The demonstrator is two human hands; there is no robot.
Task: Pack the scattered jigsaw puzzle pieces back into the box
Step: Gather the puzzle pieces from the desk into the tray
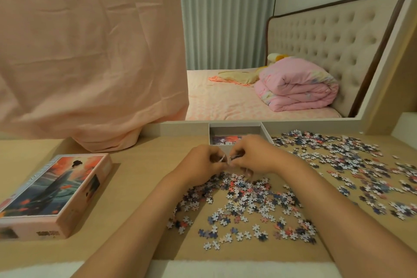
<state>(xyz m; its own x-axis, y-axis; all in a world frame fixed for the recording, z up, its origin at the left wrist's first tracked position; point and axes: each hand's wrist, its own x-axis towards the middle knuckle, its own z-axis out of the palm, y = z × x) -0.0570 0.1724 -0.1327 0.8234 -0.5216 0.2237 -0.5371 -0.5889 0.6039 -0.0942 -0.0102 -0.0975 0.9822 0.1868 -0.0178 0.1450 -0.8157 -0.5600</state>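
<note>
Our left hand (200,165) and right hand (255,157) each pinch some puzzle pieces (223,159). Both hands are near the open box (234,130).

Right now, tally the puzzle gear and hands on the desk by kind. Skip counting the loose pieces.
Open box: 1
Printed lid: 1
Hands: 2, the left hand and the right hand, each gripping a few puzzle pieces
Total: 4
</note>
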